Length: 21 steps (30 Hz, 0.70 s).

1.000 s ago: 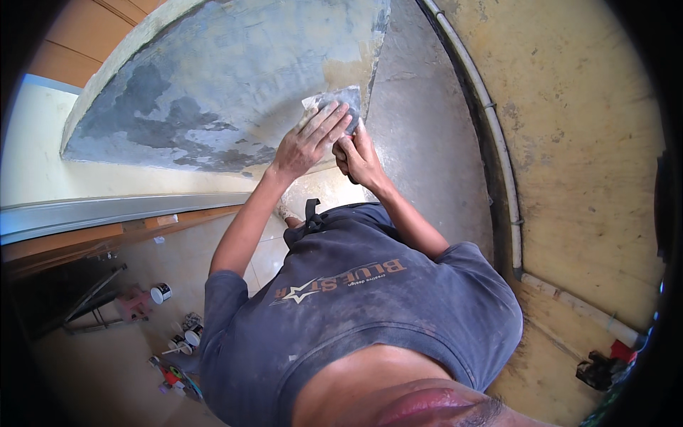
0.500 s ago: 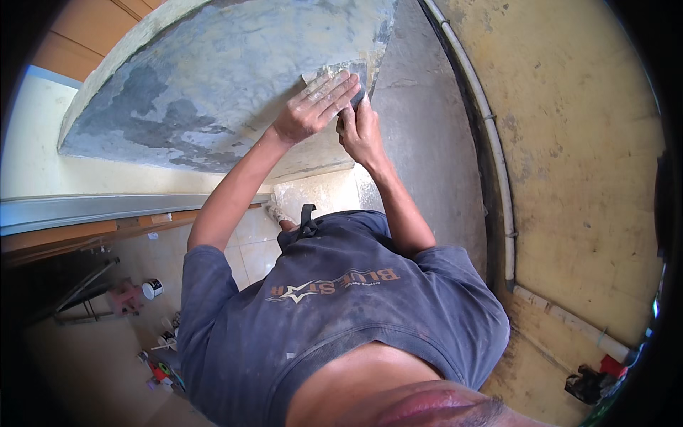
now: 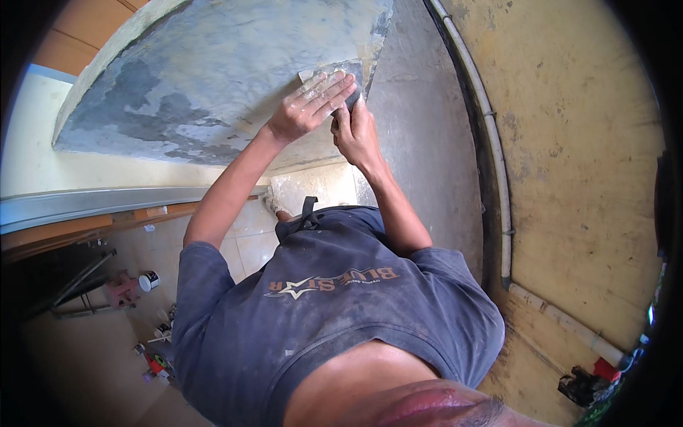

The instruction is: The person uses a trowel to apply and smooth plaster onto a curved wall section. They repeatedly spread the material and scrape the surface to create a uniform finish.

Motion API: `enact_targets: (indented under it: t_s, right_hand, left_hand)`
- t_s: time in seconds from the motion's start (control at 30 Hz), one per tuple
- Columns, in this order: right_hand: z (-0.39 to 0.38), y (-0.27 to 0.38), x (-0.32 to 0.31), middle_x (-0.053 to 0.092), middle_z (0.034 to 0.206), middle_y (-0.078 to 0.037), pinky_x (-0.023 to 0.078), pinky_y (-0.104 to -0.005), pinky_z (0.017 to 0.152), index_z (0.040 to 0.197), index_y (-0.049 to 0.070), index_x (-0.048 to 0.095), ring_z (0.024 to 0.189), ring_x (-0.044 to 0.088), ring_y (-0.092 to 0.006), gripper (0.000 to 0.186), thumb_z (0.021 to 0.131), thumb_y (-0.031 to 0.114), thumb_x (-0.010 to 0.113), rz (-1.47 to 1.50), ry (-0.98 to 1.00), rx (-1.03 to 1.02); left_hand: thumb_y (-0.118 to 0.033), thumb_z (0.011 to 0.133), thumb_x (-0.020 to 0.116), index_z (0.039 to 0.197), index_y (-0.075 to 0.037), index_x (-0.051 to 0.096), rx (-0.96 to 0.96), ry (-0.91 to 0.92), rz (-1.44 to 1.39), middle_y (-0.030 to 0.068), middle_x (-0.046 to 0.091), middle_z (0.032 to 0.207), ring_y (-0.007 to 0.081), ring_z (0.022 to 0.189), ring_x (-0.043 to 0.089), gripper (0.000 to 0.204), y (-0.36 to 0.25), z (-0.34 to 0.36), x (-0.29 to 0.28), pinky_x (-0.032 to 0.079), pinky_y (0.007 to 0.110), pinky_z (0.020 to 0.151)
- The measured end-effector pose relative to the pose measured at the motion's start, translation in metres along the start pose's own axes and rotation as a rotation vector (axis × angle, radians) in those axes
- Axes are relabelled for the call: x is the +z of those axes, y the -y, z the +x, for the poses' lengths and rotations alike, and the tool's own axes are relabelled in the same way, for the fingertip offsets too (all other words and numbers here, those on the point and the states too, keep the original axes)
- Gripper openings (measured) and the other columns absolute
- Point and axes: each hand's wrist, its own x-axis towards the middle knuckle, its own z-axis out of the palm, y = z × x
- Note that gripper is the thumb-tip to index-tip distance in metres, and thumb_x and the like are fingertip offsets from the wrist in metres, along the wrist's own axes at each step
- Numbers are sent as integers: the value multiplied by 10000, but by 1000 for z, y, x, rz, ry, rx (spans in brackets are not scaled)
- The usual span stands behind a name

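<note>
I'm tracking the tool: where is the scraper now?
In the head view, the scraper is above centre, near the right edge of the patchy grey surface, held in the right hand, the left hand laid across it.

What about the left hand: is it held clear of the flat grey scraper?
No, the left hand has its fingers on the flat grey scraper, beside the right hand.

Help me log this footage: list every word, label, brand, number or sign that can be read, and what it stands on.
Dark shirt: brown lettering with a pale star, upside down; words not copied here.
White tub: any print is too small to read.
I make out no others.
</note>
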Motion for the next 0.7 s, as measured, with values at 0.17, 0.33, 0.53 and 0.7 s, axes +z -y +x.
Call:
enact_targets:
  t_s: [0.17, 0.33, 0.53, 0.7]
  right_hand:
    - [12, 3, 2, 612, 688, -73, 492, -352, 526, 1158, -20, 495, 582, 609, -147, 185, 1120, 160, 511, -65, -59, -141]
    - [14, 0, 5, 620, 676, -66, 484, -331, 509, 1147, -14, 492, 556, 599, -132, 182, 1128, 167, 506, -36, -28, -159]
    - [-2, -14, 10, 590, 672, -30, 464, -303, 476, 1142, 1, 496, 530, 560, -105, 190, 1140, 191, 488, 55, 9, -11]
    - [-3, -18, 13, 678, 731, -170, 530, -433, 620, 1245, -55, 527, 646, 691, -288, 243, 1093, 133, 501, 32, -1, 58]
  left_hand:
    - [-106, 953, 664, 1440, -129, 678, 6, -32, 26, -3, 645, 1509, 171, 1391, 611, 488, 10, 5, -2, 499, 372, 1197]
    - [-86, 941, 668, 1442, -123, 677, -44, -26, -42, 15, 643, 1512, 183, 1371, 629, 502, 8, 1, -5, 509, 385, 1185]
    - [-91, 951, 651, 1446, -119, 673, -30, 16, -51, 19, 642, 1514, 180, 1378, 623, 497, -3, -14, -1, 500, 376, 1192]
    - [-101, 963, 641, 1434, -141, 685, 29, 30, 32, 6, 645, 1511, 166, 1376, 624, 475, 3, -17, 2, 502, 353, 1188]
